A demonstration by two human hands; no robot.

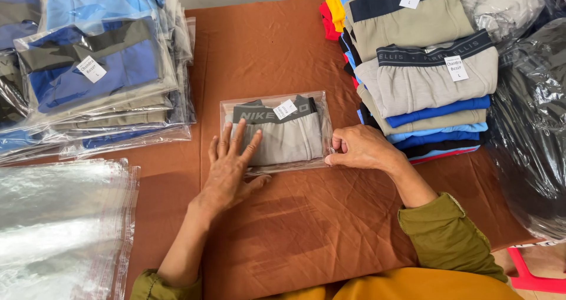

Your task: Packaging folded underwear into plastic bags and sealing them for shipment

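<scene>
A clear plastic bag (277, 132) holding a folded grey pair of underwear with a dark waistband and a small white tag lies flat in the middle of the brown cloth. My left hand (232, 161) rests flat on the bag's left part, fingers spread. My right hand (358, 148) pinches the bag's right edge with closed fingers.
Bagged blue and grey garments are stacked at the left (100, 64). Empty clear bags (59, 223) lie at the near left. Unbagged folded underwear piles up at the right (427, 82), beside dark plastic sacks (530, 129). A brown cloth (306, 229) covers the table.
</scene>
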